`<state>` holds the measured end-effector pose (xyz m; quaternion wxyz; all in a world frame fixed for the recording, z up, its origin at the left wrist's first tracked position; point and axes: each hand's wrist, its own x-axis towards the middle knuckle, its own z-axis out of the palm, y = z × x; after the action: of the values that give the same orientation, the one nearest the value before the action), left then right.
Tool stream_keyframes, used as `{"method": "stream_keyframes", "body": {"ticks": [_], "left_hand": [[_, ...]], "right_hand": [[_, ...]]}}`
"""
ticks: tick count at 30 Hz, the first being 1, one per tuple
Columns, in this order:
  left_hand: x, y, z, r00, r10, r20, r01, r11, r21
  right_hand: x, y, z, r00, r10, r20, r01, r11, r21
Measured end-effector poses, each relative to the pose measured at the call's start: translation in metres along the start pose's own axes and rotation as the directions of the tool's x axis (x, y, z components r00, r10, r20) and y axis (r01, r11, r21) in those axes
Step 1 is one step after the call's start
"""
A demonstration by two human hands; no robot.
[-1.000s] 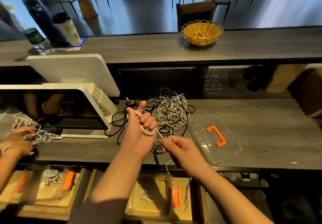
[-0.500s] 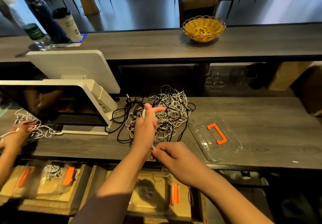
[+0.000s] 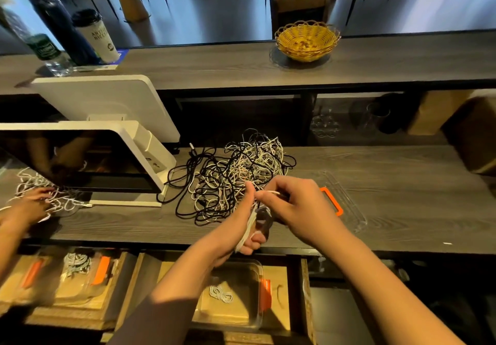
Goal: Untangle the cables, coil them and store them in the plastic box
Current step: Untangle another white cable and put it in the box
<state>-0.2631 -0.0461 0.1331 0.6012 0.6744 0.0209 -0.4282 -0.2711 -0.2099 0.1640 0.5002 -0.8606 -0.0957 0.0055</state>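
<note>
A tangle of black and white cables lies on the lower counter. In front of it my left hand holds a white cable wound in loops round its fingers. My right hand pinches the loose end of that cable just above the left hand. Behind my right hand the clear lid with an orange handle lies flat on the counter. Below the counter edge sits the open plastic box with an orange latch and one small white coil inside.
A white point-of-sale screen stands at the left. Another person's hand works a second white tangle beside it. More boxes with coils sit lower left. A yellow basket, cup and bottles stand on the upper counter.
My left hand turned and dropped toward the counter edge with the coil on it. My right hand rose from below to above the left hand, carrying the cable end over it.
</note>
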Motion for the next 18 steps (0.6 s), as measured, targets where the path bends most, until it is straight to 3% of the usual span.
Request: {"method": "stream_keyframes", "body": {"ticks": [2, 5, 7, 10, 15, 18], "left_hand": [[-0.001, -0.007, -0.004, 0.991, 0.015, 0.134, -0.008, 0.999, -0.052], [-0.007, -0.005, -0.009, 0.987, 0.043, 0.156, -0.092, 0.941, 0.325], [-0.009, -0.005, -0.011, 0.985, 0.002, 0.17, -0.076, 0.901, 0.426], [-0.012, -0.01, -0.016, 0.976, -0.045, 0.213, -0.013, 0.964, 0.265], [-0.012, -0.014, -0.036, 0.986, 0.072, 0.153, -0.093, 0.987, 0.134], [-0.01, -0.016, -0.041, 0.991, 0.132, 0.03, -0.125, 0.975, -0.186]], "right_hand": [[0.002, 0.006, -0.004, 0.999, 0.004, 0.035, -0.007, 0.996, 0.091], [0.002, 0.014, -0.006, 0.995, 0.014, 0.095, -0.028, 0.989, 0.148], [0.0, 0.02, -0.002, 0.992, 0.019, 0.126, -0.038, 0.988, 0.153], [0.0, 0.026, 0.006, 0.99, 0.044, 0.135, -0.068, 0.981, 0.183], [0.003, 0.037, 0.009, 0.982, 0.092, 0.163, -0.126, 0.97, 0.21], [0.006, 0.038, 0.012, 0.986, 0.108, 0.13, -0.134, 0.967, 0.215]]}}
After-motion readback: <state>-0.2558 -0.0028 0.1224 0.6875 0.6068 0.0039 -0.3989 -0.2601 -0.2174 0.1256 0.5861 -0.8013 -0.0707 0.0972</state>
